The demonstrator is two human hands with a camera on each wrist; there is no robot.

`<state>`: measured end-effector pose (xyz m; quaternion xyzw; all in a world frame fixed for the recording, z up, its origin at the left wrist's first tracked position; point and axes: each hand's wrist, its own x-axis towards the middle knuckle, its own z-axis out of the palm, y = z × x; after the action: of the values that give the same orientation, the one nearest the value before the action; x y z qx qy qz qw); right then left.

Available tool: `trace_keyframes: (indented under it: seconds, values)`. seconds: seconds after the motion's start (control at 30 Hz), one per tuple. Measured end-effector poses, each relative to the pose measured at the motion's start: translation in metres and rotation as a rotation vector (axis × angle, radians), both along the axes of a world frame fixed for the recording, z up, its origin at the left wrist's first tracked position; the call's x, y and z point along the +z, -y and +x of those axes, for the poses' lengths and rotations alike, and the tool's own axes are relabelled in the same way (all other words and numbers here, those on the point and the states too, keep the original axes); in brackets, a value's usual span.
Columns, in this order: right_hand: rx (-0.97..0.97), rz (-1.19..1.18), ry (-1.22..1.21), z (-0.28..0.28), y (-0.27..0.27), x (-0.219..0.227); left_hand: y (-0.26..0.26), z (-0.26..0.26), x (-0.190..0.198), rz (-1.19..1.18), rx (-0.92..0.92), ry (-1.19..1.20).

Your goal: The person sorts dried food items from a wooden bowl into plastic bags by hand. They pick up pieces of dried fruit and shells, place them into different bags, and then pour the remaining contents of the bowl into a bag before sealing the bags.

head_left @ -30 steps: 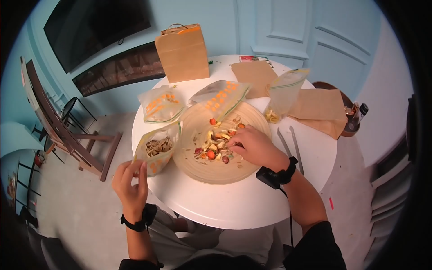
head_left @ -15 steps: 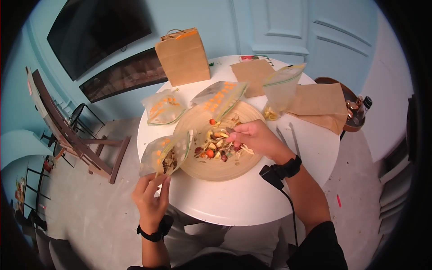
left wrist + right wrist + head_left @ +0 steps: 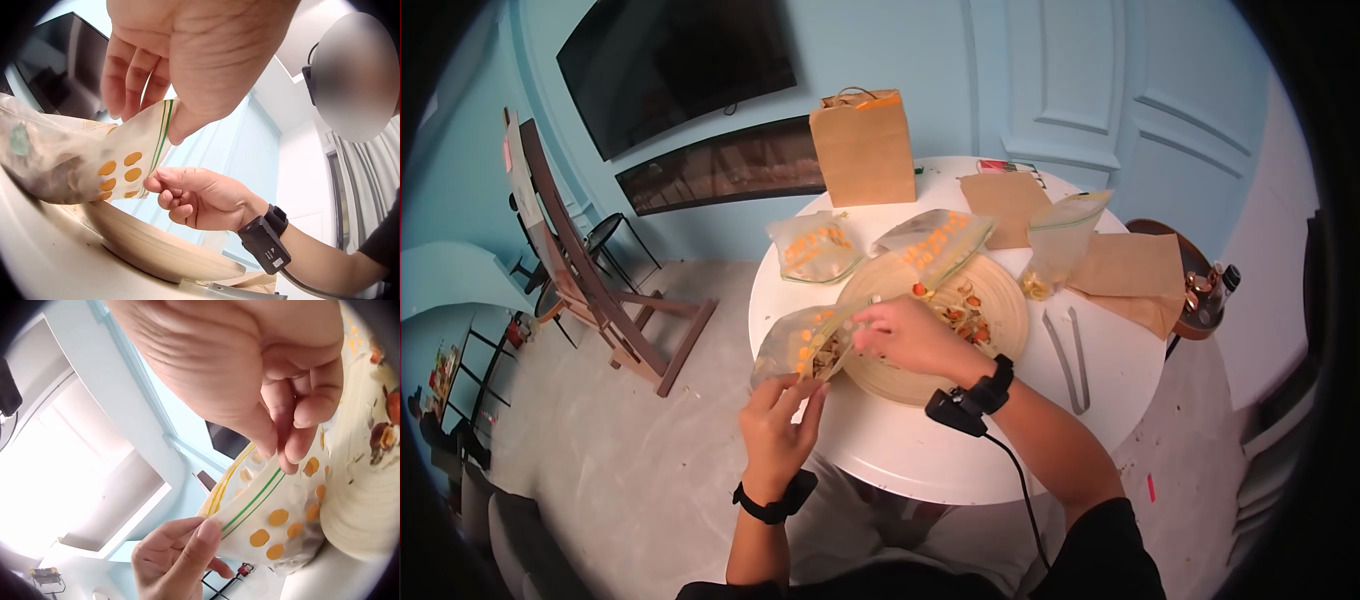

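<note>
My left hand (image 3: 780,430) pinches the near edge of a clear zip bag (image 3: 785,340) printed with orange dots, which holds brown dried slices (image 3: 830,355). On the bag's other side, my right hand (image 3: 910,335) has its thumb and fingertips at the rim. In the right wrist view, the right thumb (image 3: 265,440) and forefinger pinch near the green zip strip (image 3: 256,503); I cannot tell whether a slice is also between them. A round wooden tray (image 3: 910,390) beside the bag carries mixed dried pieces (image 3: 965,325), partly hidden by the right hand.
Behind stand two more dotted zip bags, one (image 3: 820,250) left and one (image 3: 940,240) on the tray's rim. A zip bag (image 3: 1065,230) with yellow pieces, flat brown paper (image 3: 1135,275), metal tongs (image 3: 1068,365) and a paper bag (image 3: 862,150) share the white table (image 3: 900,470).
My right hand has moved left from the pieces on the tray, where it held a dark slice, to the bag's mouth. My left hand keeps its hold, and the head view has shifted.
</note>
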<state>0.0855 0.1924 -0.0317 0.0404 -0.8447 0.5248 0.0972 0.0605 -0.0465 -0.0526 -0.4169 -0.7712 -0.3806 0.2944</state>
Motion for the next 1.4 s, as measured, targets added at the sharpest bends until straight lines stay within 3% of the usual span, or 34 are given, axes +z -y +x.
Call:
trace_keyframes:
  seconds: [0.23, 0.3, 0.4, 0.47, 0.57, 0.7, 0.9, 1.2, 1.3, 1.4]
  values:
    - [-0.379, -0.132, -0.038, 0.043, -0.084, -0.011, 0.01, -0.019, 0.015, 0.111, 0.078, 0.062]
    - [-0.472, -0.131, -0.038, 0.046, -0.108, -0.032, 0.009, -0.039, 0.03, 0.081, 0.087, 0.061]
    - [-0.515, 0.01, -0.228, 0.044, -0.121, -0.053, 0.013, -0.089, 0.055, 0.061, 0.107, 0.116]
    - [-0.569, 0.062, -0.208, 0.047, -0.116, -0.048, 0.018, -0.115, 0.085, 0.066, 0.076, 0.177]
    - [-0.606, 0.118, -0.137, 0.052, -0.11, -0.035, 0.007, -0.111, 0.123, 0.18, 0.071, 0.245]
    - [-0.629, 0.164, -0.13, 0.052, -0.108, -0.035, -0.008, -0.114, 0.106, -0.01, 0.06, 0.27]
    - [-0.67, 0.198, -0.161, 0.053, -0.105, -0.037, -0.015, -0.123, 0.078, -0.001, 0.072, 0.14]
    - [-0.39, 0.686, -0.038, 0.068, -0.109, -0.045, -0.009, -0.08, 0.034, 0.091, 0.154, 0.2]
    - [-0.362, 0.533, 0.021, 0.066, -0.105, -0.041, -0.01, -0.066, 0.032, 0.074, 0.151, 0.214]
    - [-0.424, 0.338, -0.084, 0.06, -0.108, -0.046, -0.012, -0.053, 0.032, 0.037, 0.127, 0.18]
